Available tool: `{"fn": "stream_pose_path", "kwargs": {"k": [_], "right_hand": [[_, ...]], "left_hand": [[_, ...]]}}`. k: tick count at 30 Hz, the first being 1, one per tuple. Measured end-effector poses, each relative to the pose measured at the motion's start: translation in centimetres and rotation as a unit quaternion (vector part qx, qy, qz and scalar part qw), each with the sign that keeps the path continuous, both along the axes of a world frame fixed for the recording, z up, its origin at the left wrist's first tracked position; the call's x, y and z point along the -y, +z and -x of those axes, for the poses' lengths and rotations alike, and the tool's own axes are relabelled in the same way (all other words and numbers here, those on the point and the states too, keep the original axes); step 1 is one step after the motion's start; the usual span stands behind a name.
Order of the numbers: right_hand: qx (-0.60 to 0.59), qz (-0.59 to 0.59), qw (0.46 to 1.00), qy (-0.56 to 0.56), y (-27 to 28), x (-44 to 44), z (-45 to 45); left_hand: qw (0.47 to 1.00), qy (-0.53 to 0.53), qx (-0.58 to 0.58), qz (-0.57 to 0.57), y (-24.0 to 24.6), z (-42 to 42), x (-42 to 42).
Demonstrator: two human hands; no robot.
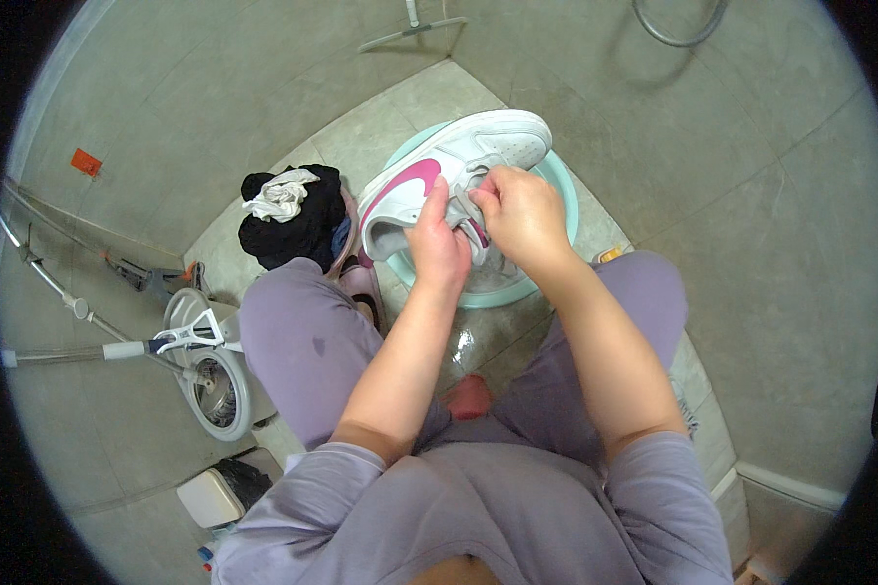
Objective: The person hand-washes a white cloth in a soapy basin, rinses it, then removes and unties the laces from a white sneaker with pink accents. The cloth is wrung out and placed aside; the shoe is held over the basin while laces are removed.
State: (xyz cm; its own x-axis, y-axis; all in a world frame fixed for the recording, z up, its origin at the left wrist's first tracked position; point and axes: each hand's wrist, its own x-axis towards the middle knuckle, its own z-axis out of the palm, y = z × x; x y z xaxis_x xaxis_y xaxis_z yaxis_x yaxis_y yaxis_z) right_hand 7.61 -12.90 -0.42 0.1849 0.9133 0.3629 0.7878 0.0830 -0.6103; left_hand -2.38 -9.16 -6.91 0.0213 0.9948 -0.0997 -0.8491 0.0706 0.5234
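A white sneaker (475,142) with a pink swoosh is held over a light-green plastic basin (567,197), its toe towards the upper right. My left hand (439,245) grips the shoe near the collar and tongue, the thumb on its side. With bent fingers, my right hand (519,212) pinches a pale shoelace (464,197) at the lacing; the fingertips are partly hidden. Cloudy water (494,274) shows in the basin below the shoe.
Left of the basin, black clothes (285,227) and a white cloth (282,196) are heaped in a pink tub. A spin-mop bucket (219,395) stands farther left, near a lidded bin (210,497). A squeegee (413,31) leans at the wall. The floor tiles (464,347) look wet.
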Motion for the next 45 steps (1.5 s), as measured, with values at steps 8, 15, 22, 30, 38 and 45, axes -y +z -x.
{"fn": "stream_pose_path", "kwargs": {"k": [8, 15, 22, 30, 38, 45], "right_hand": [[0.044, 0.011, 0.989, -0.139, -0.3, 1.4, -5.5], [0.034, 0.098, 0.96, -0.26, -2.9, 2.2, -9.9], [0.051, 0.118, 0.949, -0.288, -5.5, 2.0, -14.5], [-0.014, -0.014, 0.998, -0.056, -3.0, 0.6, -4.6], [0.027, -0.145, 0.989, -0.031, -0.6, -0.1, -0.4], [-0.171, 0.125, 0.946, 0.244, -1.6, 3.4, 1.6]], "left_hand": [[0.995, 0.039, 0.079, 0.052, 1.5, 3.7, -4.0], [0.989, 0.091, 0.077, 0.085, 0.4, 5.2, -5.4], [0.99, 0.061, 0.125, 0.019, 3.9, 6.7, -4.8], [0.989, -0.026, 0.142, 0.032, 3.6, 3.9, -1.9], [0.988, -0.105, 0.11, 0.034, 0.6, 0.1, 0.4], [0.98, -0.161, 0.098, 0.067, -2.2, 0.4, -0.9]]}}
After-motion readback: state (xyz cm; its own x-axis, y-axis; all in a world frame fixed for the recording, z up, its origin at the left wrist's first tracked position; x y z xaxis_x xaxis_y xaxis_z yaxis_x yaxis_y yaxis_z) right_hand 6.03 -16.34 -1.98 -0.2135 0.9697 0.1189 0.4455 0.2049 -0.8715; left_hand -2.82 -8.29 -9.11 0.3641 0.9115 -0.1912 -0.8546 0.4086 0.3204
